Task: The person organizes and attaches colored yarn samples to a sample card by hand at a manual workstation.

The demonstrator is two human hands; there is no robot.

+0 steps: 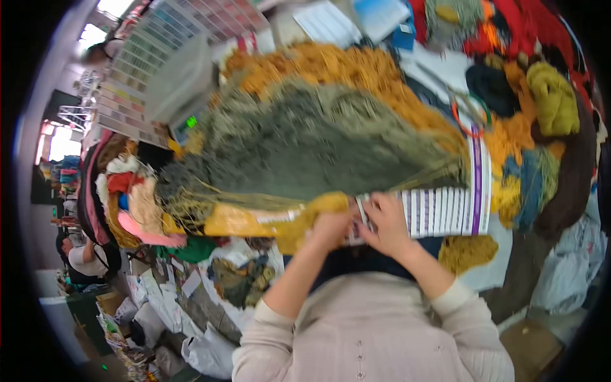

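A wide heap of grey-green yarn [299, 140] lies in front of me, with orange-brown yarn [331, 63] behind it. My left hand [334, 226] is closed at the heap's near edge, against a mustard yarn bundle [296, 232]. Close beside it, my right hand [384, 226] rests with bent fingers on the left end of a white striped card [439, 212]. Its fingertips are blurred, and whether they pinch anything is unclear. A yellow plastic-wrapped pack [235, 221] sits left of my left hand.
Scissors with red and green handles [471, 118] lie at the right, near olive yarn [552, 99]. A scale with a green display [191, 122] and colour charts [184, 38] stand at the back left. A seated person [83, 258] is far left.
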